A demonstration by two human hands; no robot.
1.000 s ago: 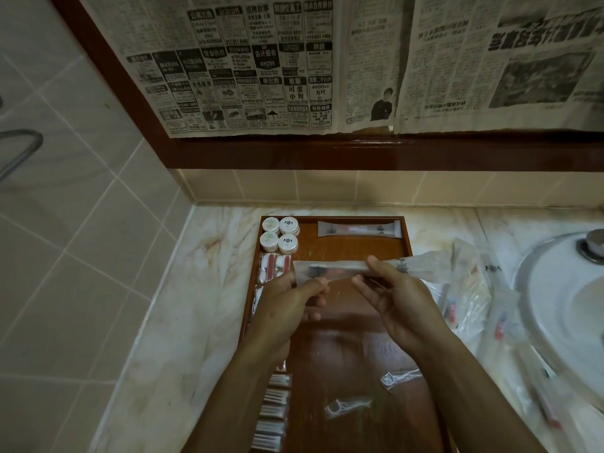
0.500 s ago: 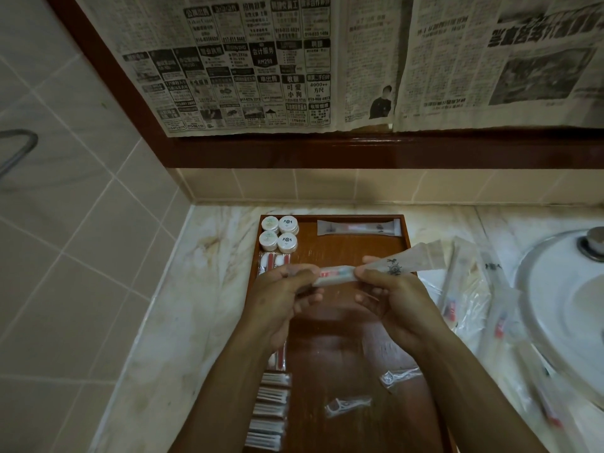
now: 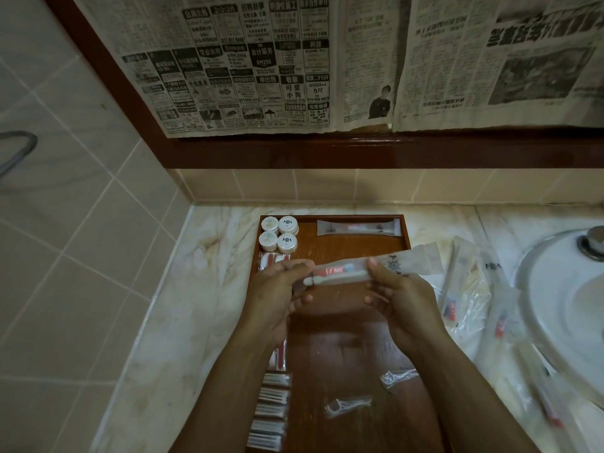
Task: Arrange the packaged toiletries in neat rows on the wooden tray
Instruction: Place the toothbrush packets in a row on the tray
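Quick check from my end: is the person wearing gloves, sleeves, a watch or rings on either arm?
Nothing worn that shows. The left hand and right hand are bare, with no gloves, and both forearms are bare down to the bottom edge of the picture, with no sleeves. No watch, band or ring is visible, though the light is dim.

left hand (image 3: 277,299) bare | right hand (image 3: 403,300) bare | forearms uncovered, sleeves out of view
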